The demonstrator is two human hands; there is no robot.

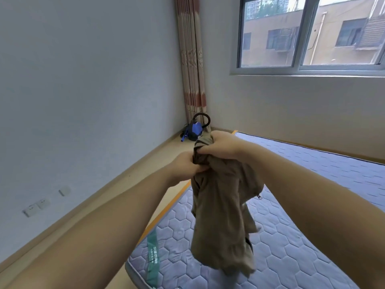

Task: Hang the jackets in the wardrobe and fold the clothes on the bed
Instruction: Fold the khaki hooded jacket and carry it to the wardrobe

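The jacket (220,215) has its top bunched out of sight inside the left grip (187,165) and right grip (220,143), and its hem is blurred. The bed (312,215) runs off the right and bottom edges. Print on its green tag (153,259) is too small to read. The right grip partly hides a blue-black thing (194,130) in the corner.

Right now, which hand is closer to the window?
Right. The right hand sits below-left of the window, gripping the jacket; the left hand grips it lower and farther left.
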